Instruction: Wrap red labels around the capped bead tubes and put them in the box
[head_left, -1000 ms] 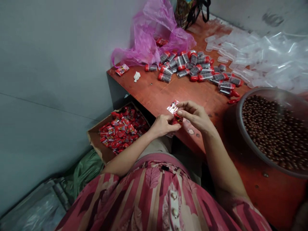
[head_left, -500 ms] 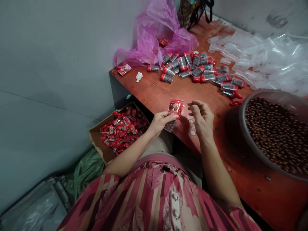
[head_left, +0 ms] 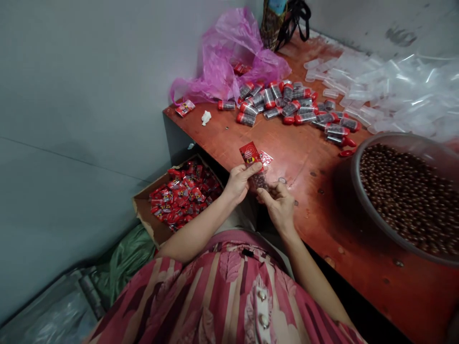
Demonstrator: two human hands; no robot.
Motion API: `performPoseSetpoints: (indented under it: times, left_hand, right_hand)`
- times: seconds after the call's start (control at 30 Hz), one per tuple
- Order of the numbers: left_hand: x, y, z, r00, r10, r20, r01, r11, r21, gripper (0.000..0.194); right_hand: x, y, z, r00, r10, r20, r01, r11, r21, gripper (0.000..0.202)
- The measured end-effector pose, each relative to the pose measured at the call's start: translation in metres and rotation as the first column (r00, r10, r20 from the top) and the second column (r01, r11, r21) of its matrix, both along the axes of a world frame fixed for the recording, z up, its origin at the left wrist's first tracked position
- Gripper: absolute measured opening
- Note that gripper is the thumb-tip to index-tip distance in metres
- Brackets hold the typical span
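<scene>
My left hand (head_left: 238,185) is closed, its thumb pressing on a red printed plastic wrapper (head_left: 249,152). A second red wrapper (head_left: 266,158) sticks out behind it. Below the wrappers, a clear tube (head_left: 259,180) of dark brown balls is gripped in the same hand and tilts down to the right. At the tube's lower end, the thumb and fingers of my right hand (head_left: 279,204) are pinched together on it. Part of the tube is hidden by my fingers.
Several filled tubes with red ends (head_left: 268,99) lie on the red tabletop (head_left: 229,143), near a pink plastic bag (head_left: 229,57). Clear tubes (head_left: 390,91) are heaped at the back right. A tub (head_left: 355,177) of brown balls stands right. Below left, a cardboard box (head_left: 143,210) holds red pieces.
My right hand has come down and left, from beside the wrapper to the tube's lower end, and closed on it. The front wrapper has turned and tilted left in my left hand.
</scene>
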State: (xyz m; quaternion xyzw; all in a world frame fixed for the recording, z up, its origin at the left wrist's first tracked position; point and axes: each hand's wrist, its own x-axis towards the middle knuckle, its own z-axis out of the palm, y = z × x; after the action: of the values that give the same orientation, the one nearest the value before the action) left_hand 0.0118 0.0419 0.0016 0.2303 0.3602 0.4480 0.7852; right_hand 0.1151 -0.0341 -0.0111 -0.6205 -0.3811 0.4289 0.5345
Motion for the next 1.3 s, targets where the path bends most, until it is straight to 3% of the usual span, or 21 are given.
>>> performPoseSetpoints:
  times: [0.2, 0.4, 0.53, 0.7, 0.8, 1.0, 1.13, 1.3]
  left_hand:
    - [-0.007, 0.001, 0.001, 0.979, -0.2, -0.047, 0.202, 0.978, 0.05, 0.039]
    - [-0.004, -0.005, 0.002, 0.997, -0.052, -0.056, 0.056, 0.996, 0.075, 0.038]
    - [-0.002, -0.01, 0.005, 0.999, -0.045, 0.015, 0.044, 0.996, 0.078, 0.042]
    - [0.005, -0.016, 0.006, 0.999, 0.037, 0.013, -0.038, 0.997, 0.069, 0.033]
    - [0.008, -0.02, 0.005, 0.992, 0.12, -0.049, -0.117, 0.991, 0.069, 0.032]
    - [-0.002, -0.02, 0.003, 0.996, 0.072, -0.059, -0.069, 0.997, 0.046, 0.036]
    - [-0.004, -0.019, 0.001, 0.997, 0.059, -0.043, -0.057, 0.997, 0.05, 0.034]
    - [-0.005, -0.02, 0.004, 0.985, 0.095, -0.141, -0.084, 0.993, 0.08, 0.032]
  right_hand:
    - [-0.005, 0.001, 0.01, 0.98, -0.04, -0.197, 0.035, 0.999, -0.032, 0.02]
    - [-0.004, 0.006, 0.012, 0.98, -0.051, -0.194, 0.053, 0.999, 0.007, 0.02]
    - [0.0, 0.004, 0.009, 0.979, -0.044, -0.198, 0.038, 0.999, -0.035, 0.019]
    - [-0.006, 0.004, 0.011, 0.989, -0.146, -0.009, 0.146, 0.986, 0.084, 0.017]
    - [-0.007, 0.006, 0.012, 0.991, -0.093, -0.096, 0.097, 0.995, 0.034, 0.017]
    - [-0.001, 0.003, 0.009, 0.981, -0.004, -0.194, -0.003, 0.999, -0.038, 0.019]
    - [-0.001, -0.001, 0.005, 0.982, -0.026, -0.185, 0.017, 0.999, -0.05, 0.022]
    - [-0.005, -0.003, 0.007, 0.989, -0.014, -0.146, 0.014, 1.0, -0.006, 0.021]
